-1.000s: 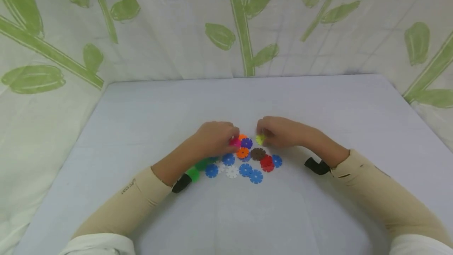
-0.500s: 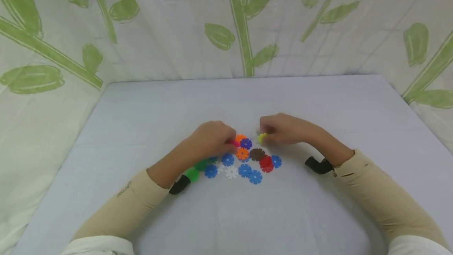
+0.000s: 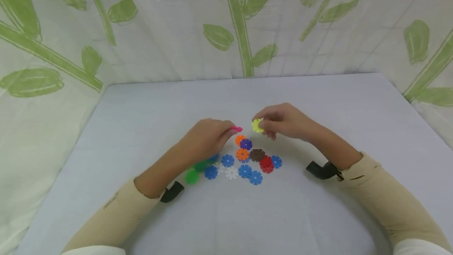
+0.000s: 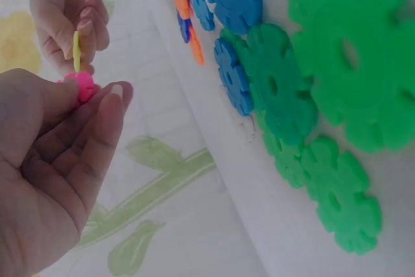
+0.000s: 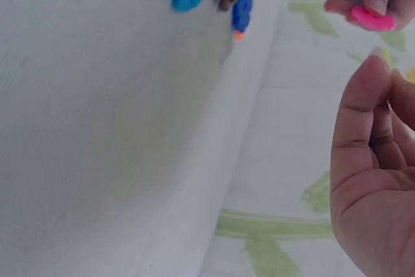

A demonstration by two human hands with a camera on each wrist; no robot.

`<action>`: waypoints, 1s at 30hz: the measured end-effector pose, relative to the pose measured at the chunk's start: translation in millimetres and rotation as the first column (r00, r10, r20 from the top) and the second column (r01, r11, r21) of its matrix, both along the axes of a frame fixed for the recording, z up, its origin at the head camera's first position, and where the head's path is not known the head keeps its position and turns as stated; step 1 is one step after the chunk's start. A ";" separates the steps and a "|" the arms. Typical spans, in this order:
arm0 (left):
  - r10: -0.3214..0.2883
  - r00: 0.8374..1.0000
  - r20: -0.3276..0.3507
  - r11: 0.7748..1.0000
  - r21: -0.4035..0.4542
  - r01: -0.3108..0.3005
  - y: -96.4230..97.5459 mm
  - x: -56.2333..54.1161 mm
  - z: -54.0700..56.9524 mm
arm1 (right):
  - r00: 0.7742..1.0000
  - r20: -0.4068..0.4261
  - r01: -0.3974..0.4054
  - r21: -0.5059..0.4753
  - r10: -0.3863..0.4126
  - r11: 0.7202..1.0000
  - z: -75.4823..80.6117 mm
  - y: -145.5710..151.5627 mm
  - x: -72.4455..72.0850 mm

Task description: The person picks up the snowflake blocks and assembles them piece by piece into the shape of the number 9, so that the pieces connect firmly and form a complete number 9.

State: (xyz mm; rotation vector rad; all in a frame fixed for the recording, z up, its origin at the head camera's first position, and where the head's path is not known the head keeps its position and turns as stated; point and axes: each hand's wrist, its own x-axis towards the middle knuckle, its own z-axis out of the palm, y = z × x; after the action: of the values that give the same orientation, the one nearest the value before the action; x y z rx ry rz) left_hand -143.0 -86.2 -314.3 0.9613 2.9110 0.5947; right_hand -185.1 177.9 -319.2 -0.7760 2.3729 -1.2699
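My left hand (image 3: 207, 139) pinches a pink notched plastic disc (image 3: 236, 129) between thumb and fingertips, its edge turned toward the head camera. Across a small gap, my right hand (image 3: 288, 123) pinches a yellow notched disc (image 3: 257, 125), which faces the head camera more flatly. Both discs are lifted above the table, behind the loose pile. In the left wrist view, the yellow disc (image 4: 76, 51) appears edge-on and overlaps the top of the pink disc (image 4: 83, 86). The right wrist view shows the pink disc (image 5: 374, 19) held beyond my right fingertips.
Loose notched discs lie on the white table (image 3: 276, 215) below the hands: orange (image 3: 242, 154), purple (image 3: 245, 144), brown (image 3: 257, 155), red (image 3: 267, 163), white (image 3: 231, 172), green (image 3: 192, 176) and several blue ones (image 3: 255, 177). A cloth with painted leaves (image 3: 218, 37) hangs behind the table.
Both hands have risen from the pile, bringing the pink and yellow discs up and farther back. My right fingers have turned so the yellow disc shows more fully.
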 end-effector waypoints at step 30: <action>-0.199 0.898 -0.392 0.908 0.272 0.320 -10.1 34.1 22.3 | 0.993 0.104 -0.025 -0.319 0.061 0.947 28.4 -18.4 52.1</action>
State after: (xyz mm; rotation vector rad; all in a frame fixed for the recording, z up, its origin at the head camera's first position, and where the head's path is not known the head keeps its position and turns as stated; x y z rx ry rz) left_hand -108.9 -96.3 -292.0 1.6357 2.9424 1.0068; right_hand -133.0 159.5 -290.8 -0.8176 2.0778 -1.6557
